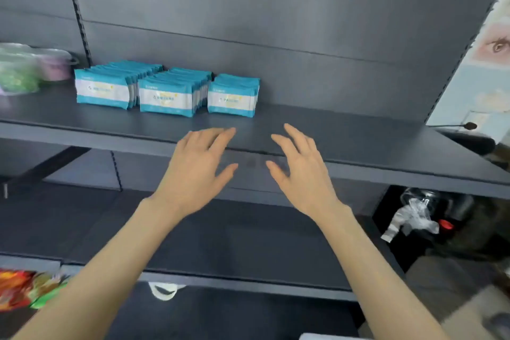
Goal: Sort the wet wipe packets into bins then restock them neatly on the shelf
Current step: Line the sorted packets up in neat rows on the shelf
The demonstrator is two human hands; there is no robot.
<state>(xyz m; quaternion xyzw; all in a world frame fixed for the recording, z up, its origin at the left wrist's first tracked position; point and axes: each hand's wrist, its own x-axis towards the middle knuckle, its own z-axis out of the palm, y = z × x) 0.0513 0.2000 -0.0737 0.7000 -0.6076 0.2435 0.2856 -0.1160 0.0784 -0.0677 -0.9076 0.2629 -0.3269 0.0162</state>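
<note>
At 9 o'clock on the dark shelf sit bagged goods. Just beside them, toward 10 o'clock, the wet wipe packets stand upright in three rows, the rightmost row the shortest. The left grip hovers over the shelf's front edge, fingers straight and spread, the packets at its 11 o'clock. The right grip, at its 3 o'clock, is likewise spread and unclenched.

Single wide-angle head cam, looking fwd & down from behind left grip & right grip; dark grey metal shelf close, just beyond them.
</note>
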